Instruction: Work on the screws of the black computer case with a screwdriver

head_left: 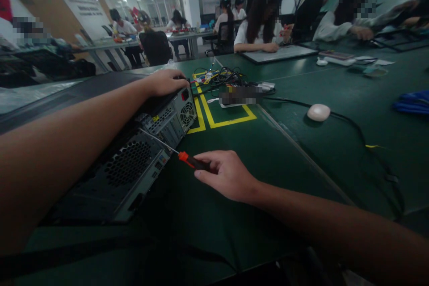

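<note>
A desktop computer case (134,161) lies at the left, its metal rear panel with vent grilles and ports turned towards the right. My left hand (167,82) rests on the case's top near the far rear corner, fingers laid along it and partly hidden. In my right hand (228,172) is a screwdriver (189,160) with a black and orange handle, the fingers closed round it. Its thin shaft points up and left to the rear panel, the tip at or close to the panel's upper edge; contact is hard to tell.
Beyond the case lies a tangle of cables (228,76) by yellow tape markings (231,123) on the green table (284,178). A pale rounded mouse-like object (318,112) sits at right beside a black cable. Blue cloth (414,103) lies at the far right. Several people work across the table.
</note>
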Action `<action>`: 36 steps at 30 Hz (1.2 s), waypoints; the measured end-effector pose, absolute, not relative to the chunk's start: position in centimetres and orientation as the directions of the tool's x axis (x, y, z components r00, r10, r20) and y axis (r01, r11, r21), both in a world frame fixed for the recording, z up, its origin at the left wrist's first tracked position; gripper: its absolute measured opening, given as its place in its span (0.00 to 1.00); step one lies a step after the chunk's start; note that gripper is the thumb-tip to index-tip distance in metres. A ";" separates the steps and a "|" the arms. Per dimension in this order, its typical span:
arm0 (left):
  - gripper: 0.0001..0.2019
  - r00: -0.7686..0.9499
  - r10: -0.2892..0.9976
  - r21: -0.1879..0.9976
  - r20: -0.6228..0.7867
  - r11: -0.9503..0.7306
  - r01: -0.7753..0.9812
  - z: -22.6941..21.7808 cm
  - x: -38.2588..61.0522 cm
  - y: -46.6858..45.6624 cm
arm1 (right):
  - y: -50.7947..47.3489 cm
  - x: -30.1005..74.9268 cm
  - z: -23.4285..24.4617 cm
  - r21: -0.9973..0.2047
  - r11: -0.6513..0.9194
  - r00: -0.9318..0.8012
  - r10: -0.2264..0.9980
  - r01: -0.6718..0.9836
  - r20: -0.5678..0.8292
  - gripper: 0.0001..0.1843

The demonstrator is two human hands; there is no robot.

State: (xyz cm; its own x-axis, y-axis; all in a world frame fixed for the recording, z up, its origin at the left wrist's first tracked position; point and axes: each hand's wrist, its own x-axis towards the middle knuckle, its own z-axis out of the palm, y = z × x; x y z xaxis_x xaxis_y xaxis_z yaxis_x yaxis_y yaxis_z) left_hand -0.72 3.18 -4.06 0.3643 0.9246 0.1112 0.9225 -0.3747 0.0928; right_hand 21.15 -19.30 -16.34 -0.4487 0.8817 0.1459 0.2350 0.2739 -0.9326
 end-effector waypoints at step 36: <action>0.35 0.374 0.922 0.083 0.097 -0.382 0.921 -4.1 -0.9 3.7 | -20.8 21.6 -13.7 -0.877 0.365 -0.410 0.884 0.311 0.223 0.11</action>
